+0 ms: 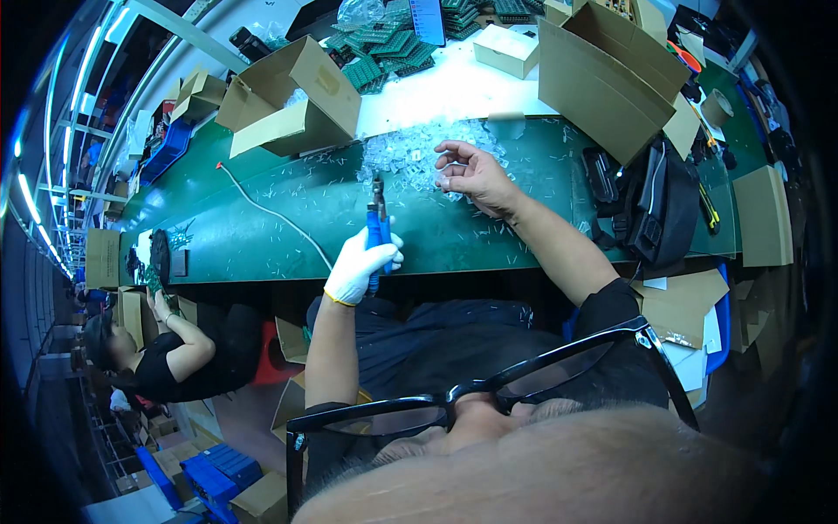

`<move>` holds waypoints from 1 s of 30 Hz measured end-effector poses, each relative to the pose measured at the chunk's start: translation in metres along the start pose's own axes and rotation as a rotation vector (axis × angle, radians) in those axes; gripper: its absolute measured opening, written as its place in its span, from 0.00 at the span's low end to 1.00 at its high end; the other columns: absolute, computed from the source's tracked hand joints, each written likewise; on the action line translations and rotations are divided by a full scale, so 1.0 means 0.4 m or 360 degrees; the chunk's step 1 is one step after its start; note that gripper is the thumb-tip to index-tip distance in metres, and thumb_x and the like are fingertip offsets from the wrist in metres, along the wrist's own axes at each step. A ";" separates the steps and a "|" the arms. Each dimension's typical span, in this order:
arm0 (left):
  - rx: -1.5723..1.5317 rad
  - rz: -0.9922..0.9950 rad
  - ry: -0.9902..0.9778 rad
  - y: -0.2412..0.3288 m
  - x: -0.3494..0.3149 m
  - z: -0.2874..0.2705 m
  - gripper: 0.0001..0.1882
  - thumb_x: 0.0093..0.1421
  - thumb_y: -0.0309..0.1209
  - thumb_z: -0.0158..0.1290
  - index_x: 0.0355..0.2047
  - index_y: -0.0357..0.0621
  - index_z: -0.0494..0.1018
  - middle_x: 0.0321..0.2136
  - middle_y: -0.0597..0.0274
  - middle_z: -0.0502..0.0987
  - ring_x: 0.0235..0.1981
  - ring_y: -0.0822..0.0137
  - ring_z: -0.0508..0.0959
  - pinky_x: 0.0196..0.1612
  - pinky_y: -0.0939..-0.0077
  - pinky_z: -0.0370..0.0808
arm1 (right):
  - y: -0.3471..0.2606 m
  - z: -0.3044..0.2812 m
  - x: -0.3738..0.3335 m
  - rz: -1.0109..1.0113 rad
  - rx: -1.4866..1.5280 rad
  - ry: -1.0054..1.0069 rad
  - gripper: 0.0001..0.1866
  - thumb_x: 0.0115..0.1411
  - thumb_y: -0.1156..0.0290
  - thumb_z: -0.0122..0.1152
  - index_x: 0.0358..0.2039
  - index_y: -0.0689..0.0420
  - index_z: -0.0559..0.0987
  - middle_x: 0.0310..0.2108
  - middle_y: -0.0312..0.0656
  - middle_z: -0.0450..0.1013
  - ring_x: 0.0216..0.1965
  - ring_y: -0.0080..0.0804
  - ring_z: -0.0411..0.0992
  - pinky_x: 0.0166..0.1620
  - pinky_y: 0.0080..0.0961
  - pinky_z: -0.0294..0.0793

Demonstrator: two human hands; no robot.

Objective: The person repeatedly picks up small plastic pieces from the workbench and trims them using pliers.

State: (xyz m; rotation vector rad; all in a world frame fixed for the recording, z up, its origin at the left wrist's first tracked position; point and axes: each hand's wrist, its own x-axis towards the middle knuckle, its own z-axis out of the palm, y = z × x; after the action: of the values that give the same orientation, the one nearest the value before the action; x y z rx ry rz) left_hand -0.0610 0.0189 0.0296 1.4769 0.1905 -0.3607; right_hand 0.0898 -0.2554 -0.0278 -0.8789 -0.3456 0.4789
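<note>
My left hand [356, 269], in a white glove, is wrapped round the blue handles of a pair of pliers [375, 229]. The metal jaws point away from me, over the green tabletop. My bare right hand [478, 182] is at the near right edge of a pile of small clear plastic pieces [397, 153]. Its thumb and index finger are pressed together, the other fingers curled; what lies between the fingertips, if anything, is too small to make out. Thin pale offcuts are scattered on the table around both hands.
Open cardboard boxes stand on the green table [262, 249], one box [297, 105] at left and another box [607, 79] at right. Green circuit boards [384, 48] are stacked at the back. A black bag [659, 205] lies right; a pale cable [275, 212] lies left. A co-worker [188, 345] sits far left.
</note>
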 end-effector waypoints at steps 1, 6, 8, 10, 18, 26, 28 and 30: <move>0.0047 -0.0059 -0.0017 0.000 -0.003 0.006 0.38 0.65 0.34 0.65 0.72 0.33 0.64 0.47 0.57 0.81 0.43 0.66 0.84 0.49 0.67 0.83 | 0.003 0.002 -0.002 -0.0012 -0.0048 -0.0004 0.27 0.59 0.84 0.73 0.59 0.62 0.77 0.49 0.40 0.76 0.48 0.26 0.79 0.55 0.29 0.82; 0.0204 -0.0097 -0.0126 -0.002 -0.008 0.024 0.38 0.65 0.31 0.65 0.72 0.34 0.64 0.47 0.58 0.81 0.43 0.67 0.84 0.48 0.70 0.82 | 0.010 0.001 -0.011 -0.0009 -0.0240 -0.0009 0.24 0.60 0.83 0.73 0.57 0.61 0.78 0.49 0.38 0.75 0.48 0.25 0.77 0.56 0.28 0.82; 0.0188 -0.0094 -0.0138 -0.006 -0.005 0.034 0.38 0.65 0.30 0.65 0.72 0.33 0.64 0.47 0.57 0.81 0.43 0.67 0.84 0.48 0.71 0.81 | 0.014 -0.014 -0.013 0.0028 -0.0348 -0.0044 0.20 0.60 0.83 0.71 0.53 0.61 0.80 0.50 0.37 0.75 0.49 0.26 0.77 0.57 0.29 0.81; 0.0172 -0.0097 -0.0142 -0.011 -0.003 0.037 0.38 0.65 0.30 0.65 0.72 0.33 0.65 0.47 0.57 0.82 0.43 0.68 0.84 0.48 0.71 0.81 | 0.009 -0.011 -0.014 0.0048 -0.0303 -0.0047 0.18 0.60 0.83 0.68 0.51 0.61 0.81 0.48 0.36 0.76 0.49 0.26 0.77 0.56 0.30 0.82; 0.0220 -0.0107 -0.0209 -0.029 0.010 0.037 0.38 0.64 0.30 0.65 0.71 0.32 0.65 0.47 0.57 0.82 0.42 0.67 0.84 0.48 0.70 0.81 | -0.012 0.013 -0.016 0.0295 0.0107 -0.0013 0.14 0.57 0.86 0.56 0.42 0.57 0.80 0.37 0.34 0.75 0.42 0.27 0.78 0.47 0.28 0.85; -0.0031 -0.0134 -0.0204 -0.046 0.017 0.027 0.41 0.64 0.35 0.64 0.73 0.30 0.62 0.48 0.55 0.81 0.44 0.63 0.85 0.51 0.68 0.82 | 0.010 -0.045 -0.005 0.0305 -0.0048 0.0023 0.09 0.61 0.82 0.59 0.42 0.59 0.80 0.35 0.38 0.76 0.35 0.22 0.75 0.36 0.15 0.75; -0.0042 -0.0131 -0.0191 -0.048 0.013 0.020 0.42 0.64 0.36 0.64 0.73 0.30 0.62 0.48 0.54 0.81 0.44 0.63 0.85 0.51 0.67 0.82 | 0.008 -0.024 -0.004 0.0328 -0.0090 0.0031 0.10 0.60 0.83 0.59 0.42 0.60 0.81 0.37 0.38 0.77 0.37 0.25 0.77 0.39 0.19 0.78; -0.0048 -0.0125 -0.0182 -0.049 0.007 0.016 0.42 0.64 0.35 0.64 0.73 0.30 0.61 0.48 0.54 0.81 0.44 0.63 0.85 0.51 0.67 0.82 | 0.008 -0.001 -0.005 0.0347 -0.0134 0.0040 0.12 0.60 0.84 0.58 0.43 0.61 0.83 0.39 0.38 0.78 0.39 0.27 0.78 0.43 0.23 0.80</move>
State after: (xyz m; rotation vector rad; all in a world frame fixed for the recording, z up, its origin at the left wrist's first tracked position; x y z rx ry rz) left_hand -0.0658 0.0111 0.0108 1.4175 0.1620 -0.5025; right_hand 0.0874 -0.2549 -0.0308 -1.0093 -0.2493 0.6579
